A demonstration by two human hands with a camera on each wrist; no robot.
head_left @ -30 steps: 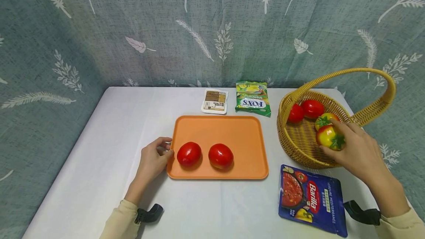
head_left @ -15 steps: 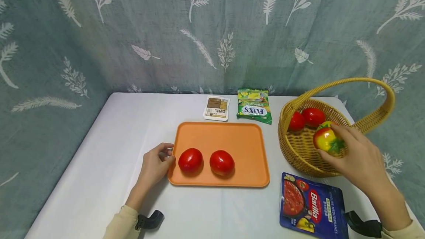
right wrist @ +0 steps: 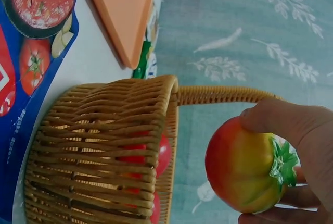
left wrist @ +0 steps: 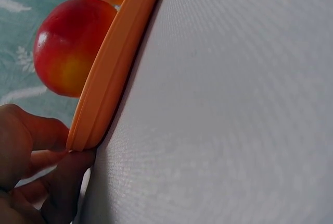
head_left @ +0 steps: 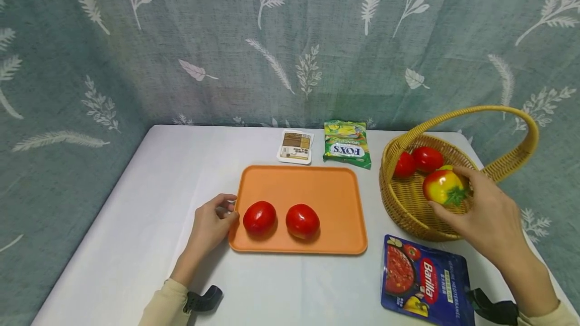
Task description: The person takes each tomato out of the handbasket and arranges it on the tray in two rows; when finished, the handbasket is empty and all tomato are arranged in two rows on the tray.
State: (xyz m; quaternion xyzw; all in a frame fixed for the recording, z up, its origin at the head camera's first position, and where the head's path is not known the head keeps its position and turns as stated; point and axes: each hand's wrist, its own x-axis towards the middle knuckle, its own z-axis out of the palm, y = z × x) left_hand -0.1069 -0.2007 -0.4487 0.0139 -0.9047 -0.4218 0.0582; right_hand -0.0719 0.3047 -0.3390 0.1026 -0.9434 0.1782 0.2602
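Observation:
My right hand (head_left: 491,213) grips a red-and-yellow tomato (head_left: 440,187) with a green calyx. In the right wrist view this tomato (right wrist: 244,164) is raised above the rim of the wicker basket (right wrist: 93,151). Two red tomatoes (head_left: 427,159) lie in the back of the basket, and another is mostly hidden behind the held one. My left hand (head_left: 210,225) pinches the left rim of the orange tray (head_left: 299,180); thumb and finger meet at its edge in the left wrist view. On the tray sit two red tomatoes, one left (head_left: 260,218) and one nearer the middle (head_left: 302,222).
A blue Barilla pouch (head_left: 426,280) lies in front of the basket. Behind the tray are a small white packet (head_left: 295,147) and a green Fox's bag (head_left: 347,144). The basket's tall handle (head_left: 466,110) arches over its right side. A patterned curtain (head_left: 217,54) hangs behind the table.
My right hand has raised the red-and-yellow tomato from the basket and shifted it slightly left. My left hand stays at the tray. The head view has tilted a little, so everything appears lower.

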